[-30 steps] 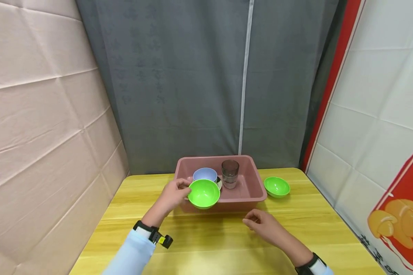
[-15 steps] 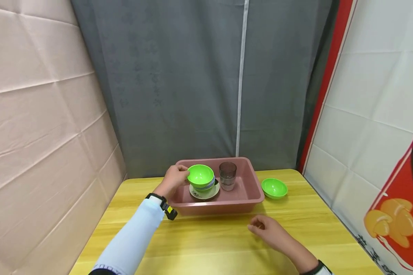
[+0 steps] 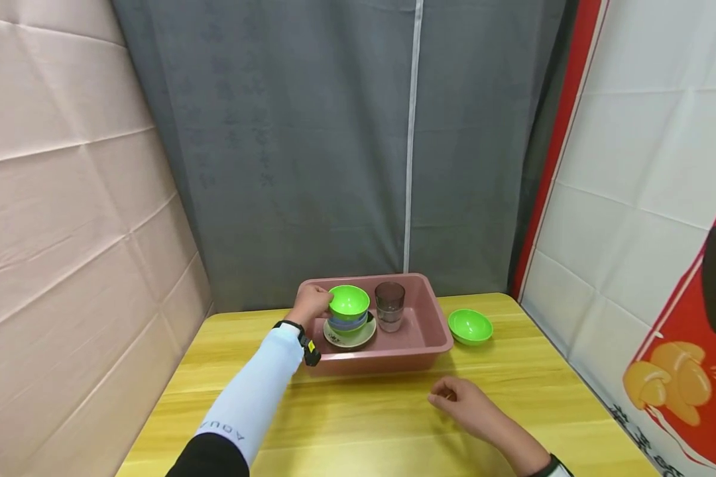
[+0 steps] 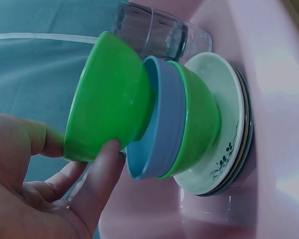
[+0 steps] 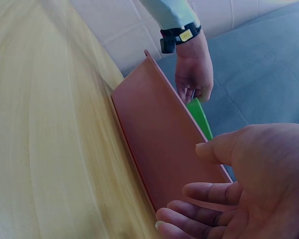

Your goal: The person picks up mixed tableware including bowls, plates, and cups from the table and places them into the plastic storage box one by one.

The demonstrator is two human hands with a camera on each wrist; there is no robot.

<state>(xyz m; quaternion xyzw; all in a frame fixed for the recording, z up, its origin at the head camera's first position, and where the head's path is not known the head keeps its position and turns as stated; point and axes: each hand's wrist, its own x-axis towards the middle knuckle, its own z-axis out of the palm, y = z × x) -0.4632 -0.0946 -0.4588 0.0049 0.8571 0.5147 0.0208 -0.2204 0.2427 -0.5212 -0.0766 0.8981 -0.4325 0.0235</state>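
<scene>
My left hand [image 3: 311, 304] pinches the rim of a green bowl [image 3: 349, 302] between thumb and fingers. In the left wrist view that bowl [image 4: 107, 99] is tilted, its foot right at the mouth of a blue bowl [image 4: 170, 107]. Beneath the blue one sits another green bowl [image 4: 199, 119], on a small stack of plates [image 4: 217, 164] with a floral top plate. All of this is inside a pink basin [image 3: 382, 361]. My right hand [image 3: 462, 404] hovers over the table in front of the basin, fingers loosely curled and holding nothing.
A grey-tinted glass [image 3: 390, 306] stands in the basin, right of the bowls. Another green bowl [image 3: 471, 326] sits on the wooden table [image 3: 358, 424], right of the basin. A grey curtain [image 3: 310, 146] hangs behind, with fabric walls on both sides.
My left hand has carried the green bowl from in front of the basin to over the blue bowl inside it. The right hand has barely moved.
</scene>
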